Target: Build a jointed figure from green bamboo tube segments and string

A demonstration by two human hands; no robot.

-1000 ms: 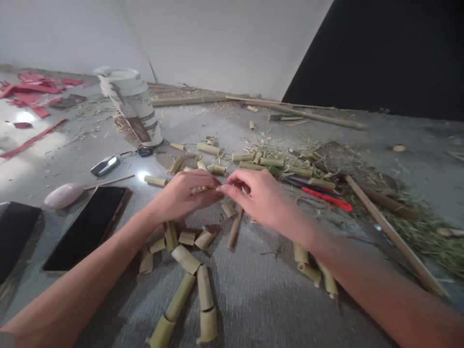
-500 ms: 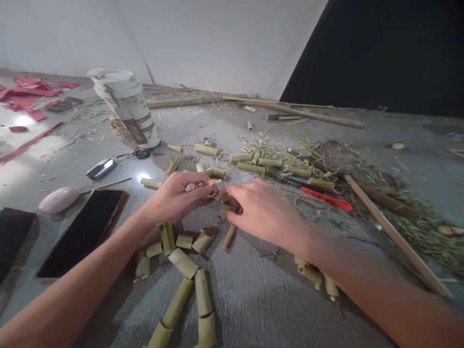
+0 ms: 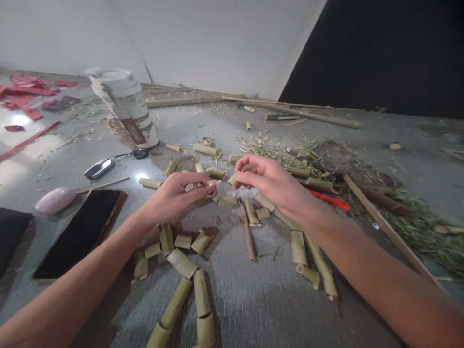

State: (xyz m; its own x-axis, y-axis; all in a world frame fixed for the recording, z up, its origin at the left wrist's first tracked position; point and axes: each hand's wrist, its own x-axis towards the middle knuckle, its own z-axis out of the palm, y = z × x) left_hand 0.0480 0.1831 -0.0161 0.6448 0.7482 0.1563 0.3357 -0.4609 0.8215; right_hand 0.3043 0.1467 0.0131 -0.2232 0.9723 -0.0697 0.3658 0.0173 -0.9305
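Observation:
My left hand (image 3: 177,195) is closed in a pinch on a small pale bamboo piece (image 3: 212,183). In my right hand (image 3: 270,183), thumb and fingers grip a short hollow bamboo tube (image 3: 234,181), its open end facing left. Between the hands, another bamboo piece (image 3: 227,199) lies on the grey surface. A slim brown stick-like tool (image 3: 248,234) with a thin dark tip lies below my right hand. Jointed bamboo tubes (image 3: 183,263) are laid out in front of my left forearm, and more bamboo tubes (image 3: 299,247) lie beside my right forearm.
At left are a phone (image 3: 78,234), a pinkish oval object (image 3: 56,200), a key fob (image 3: 99,168) and a white cup (image 3: 126,104). Red-handled cutting tool (image 3: 331,197), wooden stick (image 3: 384,227) and green shavings (image 3: 427,241) lie right. Bamboo poles (image 3: 192,100) lie along the wall.
My right hand has risen and moved slightly right, now showing the bamboo tube in its fingers. The brown tool now lies further right, fully uncovered. My left hand has barely moved.

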